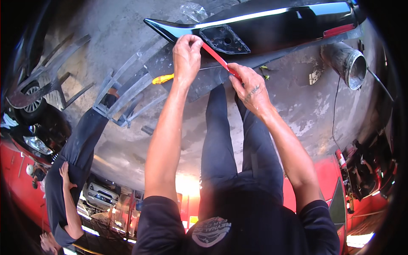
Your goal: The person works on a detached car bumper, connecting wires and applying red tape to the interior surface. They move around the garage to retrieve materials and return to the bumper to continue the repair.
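Note:
A narrow, flat red strip (216, 55), which looks like tape, stretches between my hands in front of a glossy black car bumper (280, 27). The strip's upper end is pinched in my left hand (187, 57), close to the bumper's pointed left end. Lower and to the right, the fingers of my right hand (250, 87) close on its other end. Between the hands and the bumper's upper edge, a dark four-sided recess (225, 39) with a round hole shows behind the strip. A yellow-handled tool (163, 79) lies just below my left wrist, its far end hidden by my arm.
Grey metal stand frames (123, 85) are on the left, where another person (78, 148) stands. A metal cylinder (346, 66) lies at the right near a cable (337, 110). Clear plastic (194, 11) sits behind the bumper. A black car (38, 123) stands far left.

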Demonstrator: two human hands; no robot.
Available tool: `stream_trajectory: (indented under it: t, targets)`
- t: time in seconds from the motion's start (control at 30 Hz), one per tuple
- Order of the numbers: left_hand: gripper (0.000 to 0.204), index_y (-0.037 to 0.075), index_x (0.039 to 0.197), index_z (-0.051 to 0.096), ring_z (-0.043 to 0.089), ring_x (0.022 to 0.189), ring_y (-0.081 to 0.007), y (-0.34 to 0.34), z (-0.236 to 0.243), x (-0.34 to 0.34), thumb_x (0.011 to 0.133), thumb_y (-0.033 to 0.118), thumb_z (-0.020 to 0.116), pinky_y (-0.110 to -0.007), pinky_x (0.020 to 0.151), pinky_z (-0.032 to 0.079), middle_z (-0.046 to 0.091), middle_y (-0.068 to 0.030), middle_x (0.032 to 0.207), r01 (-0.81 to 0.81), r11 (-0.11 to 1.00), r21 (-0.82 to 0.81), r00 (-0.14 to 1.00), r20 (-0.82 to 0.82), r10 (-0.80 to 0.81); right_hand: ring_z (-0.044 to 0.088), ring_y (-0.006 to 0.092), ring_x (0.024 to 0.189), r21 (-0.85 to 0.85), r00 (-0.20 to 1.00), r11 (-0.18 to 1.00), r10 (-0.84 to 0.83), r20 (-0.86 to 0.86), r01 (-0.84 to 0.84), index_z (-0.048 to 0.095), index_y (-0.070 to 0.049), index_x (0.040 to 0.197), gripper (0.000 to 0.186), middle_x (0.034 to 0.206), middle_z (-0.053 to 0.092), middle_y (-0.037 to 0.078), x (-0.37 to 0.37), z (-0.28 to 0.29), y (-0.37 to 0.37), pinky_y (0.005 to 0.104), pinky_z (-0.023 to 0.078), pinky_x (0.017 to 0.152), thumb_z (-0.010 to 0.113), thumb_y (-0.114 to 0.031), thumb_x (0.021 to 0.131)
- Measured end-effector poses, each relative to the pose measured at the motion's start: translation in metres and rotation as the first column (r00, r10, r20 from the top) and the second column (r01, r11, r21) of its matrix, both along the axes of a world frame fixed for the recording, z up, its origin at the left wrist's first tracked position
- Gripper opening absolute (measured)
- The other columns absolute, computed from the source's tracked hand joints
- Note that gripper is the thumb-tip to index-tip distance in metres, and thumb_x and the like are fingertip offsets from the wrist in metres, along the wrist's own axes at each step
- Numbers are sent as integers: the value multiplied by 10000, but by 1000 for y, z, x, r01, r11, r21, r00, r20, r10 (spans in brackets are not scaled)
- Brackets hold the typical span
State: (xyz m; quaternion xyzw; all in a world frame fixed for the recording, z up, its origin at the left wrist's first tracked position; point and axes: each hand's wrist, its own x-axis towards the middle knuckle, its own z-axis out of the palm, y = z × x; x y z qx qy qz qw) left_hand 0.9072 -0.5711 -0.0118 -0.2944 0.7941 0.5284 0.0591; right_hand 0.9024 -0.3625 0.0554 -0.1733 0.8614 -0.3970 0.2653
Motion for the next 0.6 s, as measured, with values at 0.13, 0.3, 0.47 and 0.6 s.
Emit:
stream_trajectory:
  t: [0.13, 0.3, 0.47, 0.6]
  targets:
    - [163, -20, 921, 665, 623, 762, -178, -10, -14, -11, 894, 136, 628, -310, 709, 492, 664, -96, 823, 77, 995, -64, 995, -56, -80, 615, 327, 850, 45, 996, 996, 83, -36, -82, 617, -28, 1160, 281, 883, 637, 149, -8, -7, -7, 412, 500, 768, 626, -53, 880]
    - [167, -36, 900, 661, 641, 816, -265, -7, -17, -6, 873, 122, 613, -369, 758, 492, 658, -155, 884, 18, 1000, -11, 1000, -12, -18, 587, 311, 787, 96, 993, 991, 103, -56, -98, 621, -30, 1173, 294, 799, 590, 133, -3, -9, -12, 414, 488, 740, 628, -60, 881]
    - [168, -35, 900, 661, 634, 802, -264, -3, -13, -2, 875, 123, 611, -365, 752, 491, 648, -152, 878, 19, 1000, -6, 1000, 12, -19, 578, 308, 771, 127, 994, 987, 101, -51, -94, 633, -39, 1182, 306, 770, 569, 131, 1, -13, -6, 417, 489, 719, 628, -57, 876]
    - [156, -32, 904, 664, 635, 809, -266, -2, -11, -5, 874, 112, 613, -363, 755, 491, 644, -150, 883, 47, 998, -35, 998, -46, -48, 576, 306, 765, 150, 994, 985, 96, -54, -87, 648, -54, 1179, 308, 759, 561, 129, -3, -14, -5, 419, 490, 706, 631, -54, 872]
